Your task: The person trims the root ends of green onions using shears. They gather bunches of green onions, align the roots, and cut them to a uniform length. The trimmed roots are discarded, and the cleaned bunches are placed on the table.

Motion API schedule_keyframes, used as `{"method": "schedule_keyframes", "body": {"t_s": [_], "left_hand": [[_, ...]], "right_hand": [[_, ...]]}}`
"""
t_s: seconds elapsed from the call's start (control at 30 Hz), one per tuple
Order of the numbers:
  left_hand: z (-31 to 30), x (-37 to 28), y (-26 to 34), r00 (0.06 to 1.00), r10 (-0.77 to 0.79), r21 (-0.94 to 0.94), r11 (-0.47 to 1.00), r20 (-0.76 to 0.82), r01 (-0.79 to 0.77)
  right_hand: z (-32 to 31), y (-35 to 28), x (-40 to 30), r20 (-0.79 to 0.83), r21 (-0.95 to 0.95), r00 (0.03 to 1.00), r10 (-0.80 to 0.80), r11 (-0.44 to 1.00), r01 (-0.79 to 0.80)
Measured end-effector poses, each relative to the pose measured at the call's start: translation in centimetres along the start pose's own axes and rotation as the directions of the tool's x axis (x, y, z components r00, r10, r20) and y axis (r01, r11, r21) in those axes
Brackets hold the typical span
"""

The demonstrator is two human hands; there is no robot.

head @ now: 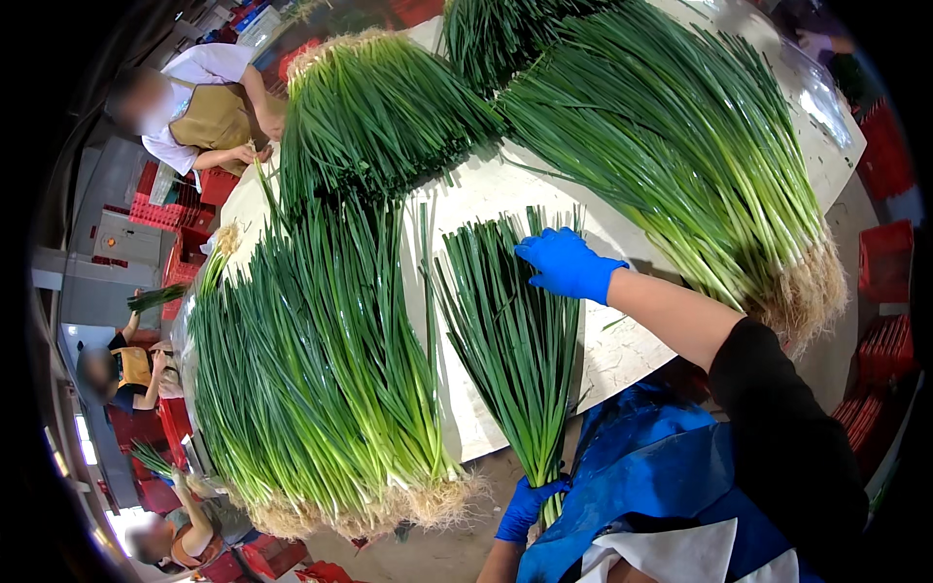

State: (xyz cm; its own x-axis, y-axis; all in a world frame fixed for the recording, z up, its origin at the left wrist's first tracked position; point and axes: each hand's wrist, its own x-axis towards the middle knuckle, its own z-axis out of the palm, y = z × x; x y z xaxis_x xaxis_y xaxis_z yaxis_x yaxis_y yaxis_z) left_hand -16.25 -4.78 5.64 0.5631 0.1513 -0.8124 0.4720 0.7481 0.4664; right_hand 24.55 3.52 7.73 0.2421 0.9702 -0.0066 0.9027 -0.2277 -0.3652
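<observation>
My left hand [526, 508], in a blue glove, grips a bunch of green onions [510, 342] around its pale stem end, close to my blue apron [649, 452]. The leaves of this bunch fan out over the pale tabletop [503, 175]. At the leaf tips lies my right hand [565, 262], also blue-gloved, its fingers bent against the greens. Whether it grasps any leaves is hidden. To the left spreads a wide pile of green onions [328, 364], its roots overhanging the near table edge. Another large pile [692, 138] lies to the right, roots towards me.
Across the table, a heap of green onions [379, 109] lies beside a person [211, 109] handling stalks. Two other people [135, 364] [197, 525] hold greens at the left. Red crates [168, 197] stand behind them, more red crates [885, 262] at right. A clear plastic sheet [820, 102] covers the far-right corner.
</observation>
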Motion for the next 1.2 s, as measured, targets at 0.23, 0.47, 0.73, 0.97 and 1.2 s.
{"method": "schedule_keyframes", "body": {"t_s": [0.23, 0.47, 0.73, 0.97, 1.2], "left_hand": [[-0.4, 0.3, -0.7, 1.000, 0.013, -0.007, 1.000, 0.007, -0.013], [-0.7, 0.3, -1.4, 0.995, 0.084, 0.081, 0.994, -0.051, -0.080], [-0.5, -0.2, -1.1, 0.996, 0.073, 0.041, 0.997, -0.053, -0.071], [-0.3, -0.1, -0.4, 0.998, 0.059, 0.055, 0.997, -0.032, -0.057], [-0.6, 0.1, -1.3, 0.994, 0.069, 0.113, 0.992, -0.088, -0.059]], "right_hand": [[2.6, 0.5, 1.0, -0.036, -0.250, 0.989, -0.147, 0.959, 0.133], [-2.4, 5.1, 2.0, -0.322, -0.082, 0.873, 0.366, 0.908, -0.411], [-9.1, 8.8, -1.1, -0.038, 0.998, 0.711, 0.702, -0.011, 0.064], [-1.2, 2.6, 0.7, 0.309, 0.909, 0.831, 0.462, 0.115, -0.402], [0.9, -0.2, 3.6, 0.364, 0.870, 0.797, 0.481, 0.129, -0.475]]}}
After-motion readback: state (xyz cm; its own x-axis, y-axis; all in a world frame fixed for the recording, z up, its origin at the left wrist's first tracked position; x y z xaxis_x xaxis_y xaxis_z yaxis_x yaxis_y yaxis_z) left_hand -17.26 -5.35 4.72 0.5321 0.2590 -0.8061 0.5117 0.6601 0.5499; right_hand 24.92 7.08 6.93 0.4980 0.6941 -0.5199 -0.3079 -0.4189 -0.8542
